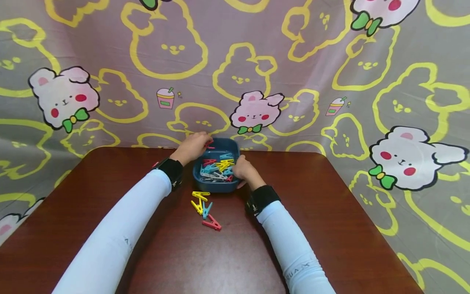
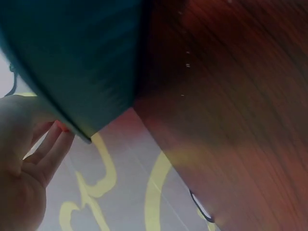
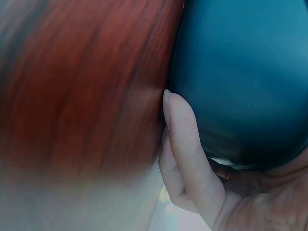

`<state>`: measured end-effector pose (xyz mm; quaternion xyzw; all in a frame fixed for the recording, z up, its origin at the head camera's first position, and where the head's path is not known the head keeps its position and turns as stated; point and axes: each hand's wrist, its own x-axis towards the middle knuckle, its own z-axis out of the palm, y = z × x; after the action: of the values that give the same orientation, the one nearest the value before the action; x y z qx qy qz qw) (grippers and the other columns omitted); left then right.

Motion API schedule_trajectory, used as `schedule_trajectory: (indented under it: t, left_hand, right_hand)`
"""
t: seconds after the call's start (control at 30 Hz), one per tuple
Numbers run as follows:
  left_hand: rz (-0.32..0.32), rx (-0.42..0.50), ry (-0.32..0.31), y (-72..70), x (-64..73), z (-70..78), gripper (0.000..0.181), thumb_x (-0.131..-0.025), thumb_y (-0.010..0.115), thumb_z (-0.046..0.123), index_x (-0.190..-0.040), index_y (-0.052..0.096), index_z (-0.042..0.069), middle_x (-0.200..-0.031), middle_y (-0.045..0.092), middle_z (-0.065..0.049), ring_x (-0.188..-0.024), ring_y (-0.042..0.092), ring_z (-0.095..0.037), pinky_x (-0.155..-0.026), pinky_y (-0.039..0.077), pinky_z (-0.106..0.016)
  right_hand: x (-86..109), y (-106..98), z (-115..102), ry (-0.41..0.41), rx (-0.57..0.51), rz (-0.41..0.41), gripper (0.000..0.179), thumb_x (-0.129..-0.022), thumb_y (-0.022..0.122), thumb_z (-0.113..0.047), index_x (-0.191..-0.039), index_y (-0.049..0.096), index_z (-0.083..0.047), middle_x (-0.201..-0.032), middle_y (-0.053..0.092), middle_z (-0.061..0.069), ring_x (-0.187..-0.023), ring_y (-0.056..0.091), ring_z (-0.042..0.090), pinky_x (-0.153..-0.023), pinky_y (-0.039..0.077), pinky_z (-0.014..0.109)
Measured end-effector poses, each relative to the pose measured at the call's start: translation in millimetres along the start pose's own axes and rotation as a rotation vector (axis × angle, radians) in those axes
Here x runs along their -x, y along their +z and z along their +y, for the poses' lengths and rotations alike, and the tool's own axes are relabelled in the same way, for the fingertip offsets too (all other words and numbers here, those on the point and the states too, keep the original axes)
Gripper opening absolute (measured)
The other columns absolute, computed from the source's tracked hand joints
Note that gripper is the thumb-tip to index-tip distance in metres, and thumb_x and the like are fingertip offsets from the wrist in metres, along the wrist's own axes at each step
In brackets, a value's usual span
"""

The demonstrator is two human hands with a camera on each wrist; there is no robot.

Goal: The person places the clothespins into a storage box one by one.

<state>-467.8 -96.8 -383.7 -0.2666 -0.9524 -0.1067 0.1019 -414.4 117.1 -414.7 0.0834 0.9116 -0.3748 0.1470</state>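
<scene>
A blue plastic basket [image 1: 216, 187] stands near the table's far edge, with red, yellow, blue and grey clothespins [image 1: 225, 165] heaped in its near half. My left hand [image 1: 192, 146] reaches over the basket's far left rim and pinches a red clothespin [image 1: 209, 143]. Only a small red bit of it shows at the fingertips in the left wrist view. On the right side, my right hand [image 1: 245, 169] grips the basket, thumb over the rim. Its fingers [image 3: 185, 130] press against the outer wall in the right wrist view.
In front of the basket several loose clothespins lie on the brown table [image 1: 235, 261]: yellow [image 1: 200, 195], blue [image 1: 207, 210] and red [image 1: 211, 223]. A patterned cloth [image 1: 205, 90] hangs close behind the table's far edge.
</scene>
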Motion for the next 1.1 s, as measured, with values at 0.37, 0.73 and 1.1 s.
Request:
schedule_trajectory:
  t: [0.37,0.73,1.1]
  left_hand:
    - [-0.059,-0.111,0.004,8.6,-3.6,3.8,0.033,-0.107,0.066,0.009,-0.139,0.073,0.004,-0.137,0.075,-0.017,-0.129,0.070,-0.035,-0.114,0.057,-0.050]
    - [-0.073,-0.125,-0.014,16.4,-6.4,5.4,0.033,-0.105,0.068,0.007,-0.138,0.074,0.004,-0.133,0.076,-0.017,-0.126,0.072,-0.035,-0.113,0.058,-0.050]
    - [-0.071,-0.048,-0.015,16.2,-2.7,3.3,0.035,-0.103,0.069,0.002,-0.138,0.072,0.000,-0.139,0.073,-0.021,-0.128,0.070,-0.037,-0.110,0.060,-0.051]
  right_hand:
    - [-0.8,1,-3,0.002,0.000,0.016,0.075,-0.116,0.044,-0.016,-0.175,-0.002,-0.008,-0.168,0.038,0.031,-0.078,0.076,0.040,-0.056,0.066,0.042]
    - [0.2,0,-1,0.012,-0.004,0.018,0.074,-0.116,0.042,-0.014,-0.175,-0.002,-0.008,-0.169,0.035,0.031,-0.080,0.076,0.041,-0.056,0.065,0.042]
    - [2.5,1,-2,0.011,-0.009,0.021,0.074,-0.116,0.043,-0.016,-0.174,-0.001,-0.007,-0.166,0.039,0.030,-0.082,0.074,0.039,-0.054,0.064,0.040]
